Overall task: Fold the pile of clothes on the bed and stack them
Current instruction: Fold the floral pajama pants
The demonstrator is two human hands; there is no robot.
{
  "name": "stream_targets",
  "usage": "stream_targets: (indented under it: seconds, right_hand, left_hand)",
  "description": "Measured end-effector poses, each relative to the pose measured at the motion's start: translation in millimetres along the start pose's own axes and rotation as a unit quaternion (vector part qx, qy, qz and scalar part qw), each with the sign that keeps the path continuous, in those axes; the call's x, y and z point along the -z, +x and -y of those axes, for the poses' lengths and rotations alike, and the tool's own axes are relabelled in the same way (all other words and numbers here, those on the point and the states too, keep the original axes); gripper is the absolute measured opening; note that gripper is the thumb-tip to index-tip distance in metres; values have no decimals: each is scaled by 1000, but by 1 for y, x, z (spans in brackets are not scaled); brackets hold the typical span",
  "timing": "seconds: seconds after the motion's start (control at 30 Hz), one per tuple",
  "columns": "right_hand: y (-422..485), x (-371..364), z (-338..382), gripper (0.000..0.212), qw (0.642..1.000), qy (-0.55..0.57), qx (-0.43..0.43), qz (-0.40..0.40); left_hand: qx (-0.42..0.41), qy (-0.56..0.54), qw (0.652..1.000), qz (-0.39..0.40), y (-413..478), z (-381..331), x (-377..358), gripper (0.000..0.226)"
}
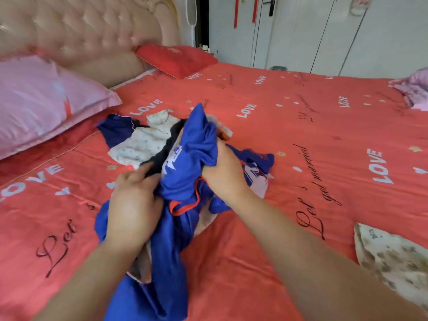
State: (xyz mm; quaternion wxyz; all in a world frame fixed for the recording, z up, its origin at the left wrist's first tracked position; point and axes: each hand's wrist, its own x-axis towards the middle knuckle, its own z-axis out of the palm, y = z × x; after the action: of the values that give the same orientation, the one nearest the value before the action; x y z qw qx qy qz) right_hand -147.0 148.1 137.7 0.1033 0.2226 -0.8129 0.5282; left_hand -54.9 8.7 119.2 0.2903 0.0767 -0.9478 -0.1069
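Fingers (144,173) of the left hand (134,205) and right hand (223,174) curl round the bunched blue garment (196,140), over the pile (141,144) on the bed (301,158); its length runs toward the person, left hand nearer that end

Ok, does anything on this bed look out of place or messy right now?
Nothing looks spilled or damaged. One floral cloth lies alone on the bed toward the right, apart from the pile of clothes in the middle. The blue garment is bunched, gripped by the left hand and right hand.

"LOVE", "Let's get married" on bedspread (301,107)
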Motion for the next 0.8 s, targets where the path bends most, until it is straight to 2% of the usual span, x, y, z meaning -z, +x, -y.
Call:
stream_targets:
  seconds: [0.03, 0.1, 0.17, 0.2, 0.27, 0.3, 0.33, 0.43, 0.53, 0.67, 0.73, 0.8]
  right_hand:
    - [12, -16, 19, 27, 999, 31, 10, -2]
    - [29, -49, 46, 40, 997, 73, 1, 21]
    - [33, -84, 47, 59, 994, 43, -36, 90]
    - [26, -99, 40, 68, 988, -7, -69, 140]
    - [-2, -114, 22, 81, 954, -142, -120, 237]
    - [-18, -114, 14, 80, 937, -195, -120, 264]
    - [-31, -109, 10, 73, 932, -223, -98, 268]
    - [-55, -87, 3, 58, 950, -217, -32, 224]
    - [-76, -51, -5, 50, 954, -219, -8, 205]
    - [-114, 19, -27, 47, 939, -273, -62, 200]
    - [-139, 61, -38, 52, 927, -302, -106, 197]
    - [-169, 108, -49, 47, 905, -350, -152, 185]
  left_hand:
    - [8, 14, 999, -31, 11, 16, 21, 44]
    - [15, 25, 999, -42, 30, 52, 50, 49]
    - [27, 28, 999, 23, 34, 84, 56, 62]
    - [41, 20, 996, 76, 29, 96, 52, 72]
    - [78, -27, 977, 195, 4, 107, 37, 86]
    - [83, -45, 968, 231, -11, 109, 27, 89]
    - [76, -51, 962, 257, -23, 106, 18, 89]
    - [53, -59, 951, 299, -44, 81, 2, 78]
    - [34, -61, 959, 274, -54, 43, -2, 64]
    - [-35, -136, 962, 234, -73, -12, -8, 58]
    - [-68, -172, 949, 257, -88, -43, -13, 54]
    - [-129, -166, 942, 260, -109, -78, -26, 51]
